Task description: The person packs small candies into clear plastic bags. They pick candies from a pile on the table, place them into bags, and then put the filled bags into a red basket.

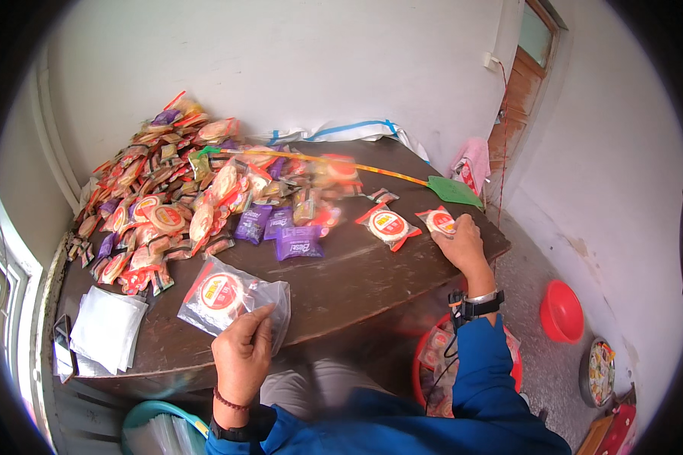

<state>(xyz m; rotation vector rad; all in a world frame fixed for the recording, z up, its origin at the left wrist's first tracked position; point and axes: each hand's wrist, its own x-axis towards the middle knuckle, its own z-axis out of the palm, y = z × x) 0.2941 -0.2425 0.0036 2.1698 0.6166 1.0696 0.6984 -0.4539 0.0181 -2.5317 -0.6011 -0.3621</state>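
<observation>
My left hand (243, 347) pinches the near edge of a clear plastic bag (282, 310) above the table's front edge. Inside the bag lies a round packaged cracker (222, 291) with a red and yellow printed label. At the table's right side, my right hand (462, 244) has its fingers on a second round packaged cracker (439, 220), partly covering it. Just left of that hand, another round packaged cracker (388, 226) lies flat. Three purple snack packets (299, 243) sit at the front of a large heap of wrapped snacks (165, 182).
A green fly swatter (454, 191) lies across the heap and the dark wooden table (353, 284). Plastic bags (107, 330) are stacked beside a phone (64, 347) at left. Below are a teal basin (148, 410), a red tub (420, 375) of packets and a red basin (562, 311).
</observation>
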